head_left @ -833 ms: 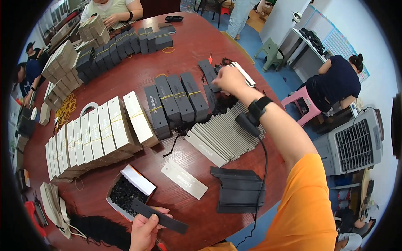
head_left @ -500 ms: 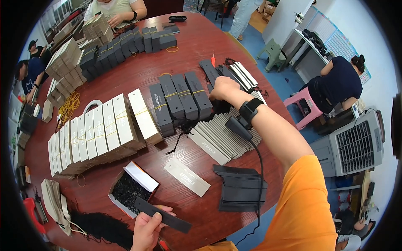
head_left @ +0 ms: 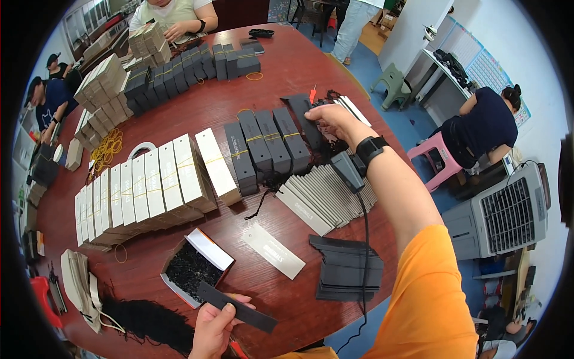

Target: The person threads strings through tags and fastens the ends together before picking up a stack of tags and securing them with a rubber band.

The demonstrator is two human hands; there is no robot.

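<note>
My left hand (head_left: 215,329) pinches a slim black card tag (head_left: 238,309) between thumb and fingers, over the near side of the table. My right hand (head_left: 336,121) reaches to the far right of the tag stacks. Its index finger is stretched out to the edge of another black tag (head_left: 304,118), which lies tilted on tangled black cords; the other fingers are partly hidden. An open box (head_left: 196,266) of small black cords sits just beyond my left hand. A single pale printed tag (head_left: 275,251) lies between the box and a fanned pile of black tags (head_left: 348,269).
Banded pale bundles (head_left: 156,179) and banded black bundles (head_left: 263,143) stand mid-table, beside a spread row of pale tags (head_left: 320,194). Yellow rubber bands (head_left: 107,148) lie left. A cable (head_left: 366,251) hangs from my right wrist device. Across the table sits another person (head_left: 170,18).
My right hand has loosened from its closed shape and its index finger has straightened. The black tag beside it has shifted left. My left hand keeps its tag nearly still.
</note>
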